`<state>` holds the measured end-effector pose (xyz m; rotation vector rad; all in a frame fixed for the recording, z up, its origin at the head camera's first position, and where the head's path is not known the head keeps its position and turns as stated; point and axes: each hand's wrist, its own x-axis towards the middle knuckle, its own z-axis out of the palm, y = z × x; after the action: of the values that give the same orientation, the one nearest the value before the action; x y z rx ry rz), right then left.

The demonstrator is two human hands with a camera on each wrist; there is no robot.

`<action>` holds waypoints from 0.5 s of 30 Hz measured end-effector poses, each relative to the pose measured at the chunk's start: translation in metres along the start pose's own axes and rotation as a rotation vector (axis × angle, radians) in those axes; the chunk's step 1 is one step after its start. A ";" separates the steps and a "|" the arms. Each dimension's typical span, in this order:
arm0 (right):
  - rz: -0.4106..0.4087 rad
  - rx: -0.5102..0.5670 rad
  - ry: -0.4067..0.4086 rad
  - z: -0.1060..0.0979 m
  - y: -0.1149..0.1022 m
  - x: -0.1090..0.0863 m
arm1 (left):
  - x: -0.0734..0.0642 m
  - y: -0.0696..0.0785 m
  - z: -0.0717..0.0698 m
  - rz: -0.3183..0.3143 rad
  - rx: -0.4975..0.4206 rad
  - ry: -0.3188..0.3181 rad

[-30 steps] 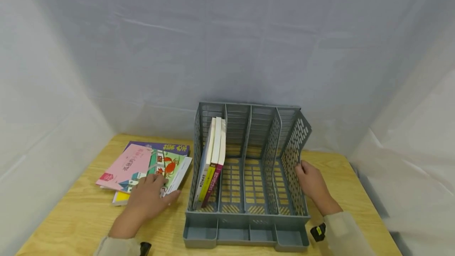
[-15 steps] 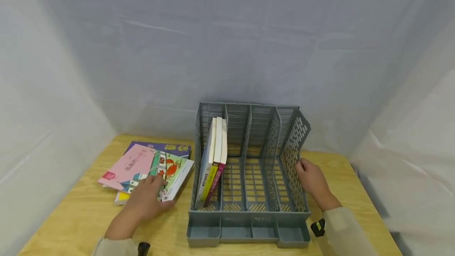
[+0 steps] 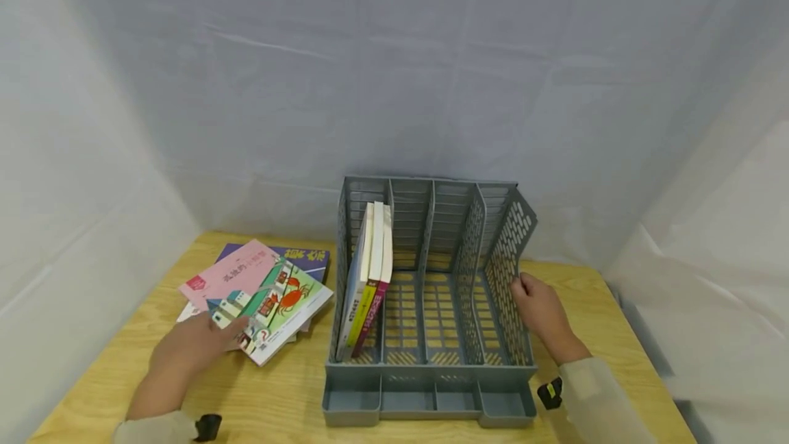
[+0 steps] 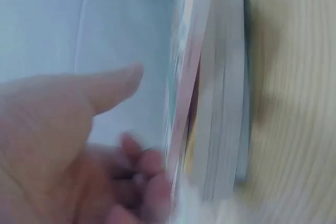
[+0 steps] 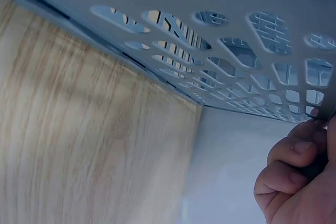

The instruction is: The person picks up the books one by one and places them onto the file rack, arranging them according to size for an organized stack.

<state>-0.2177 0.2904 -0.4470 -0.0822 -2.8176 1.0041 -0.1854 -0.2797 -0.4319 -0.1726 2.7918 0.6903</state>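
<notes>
Pale sheeting (image 3: 394,74) around wooden table (image 3: 277,403)

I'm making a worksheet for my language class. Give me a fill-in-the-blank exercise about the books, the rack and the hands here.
1. The hand gripping the side wall of the rack is the person's ____ hand.
2. Behind its front trays, the rack has ____ tall compartments side by side.
3. The yellow-spined book sits in the ____ compartment, counting from the left.
4. By the left hand, the pink-and-green book shows a red clawed animal, a ____.

Missing words: right; four; first; crab
</notes>
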 end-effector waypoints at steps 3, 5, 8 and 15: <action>0.010 -0.002 0.006 0.000 -0.001 0.000 | -0.002 -0.010 -0.004 -0.064 -0.023 -0.131; 0.016 0.003 0.014 0.000 -0.001 -0.001 | -0.001 -0.012 -0.002 -0.076 -0.054 -0.179; 0.016 0.011 0.029 0.001 -0.002 0.000 | 0.002 -0.013 0.001 -0.079 -0.073 -0.185; 0.022 0.014 0.048 0.009 -0.004 0.003 | 0.005 -0.008 0.019 -0.117 -0.072 -0.228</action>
<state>-0.2217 0.2818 -0.4509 -0.1333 -2.7722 1.0126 -0.1848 -0.2779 -0.4528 -0.2517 2.5207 0.7333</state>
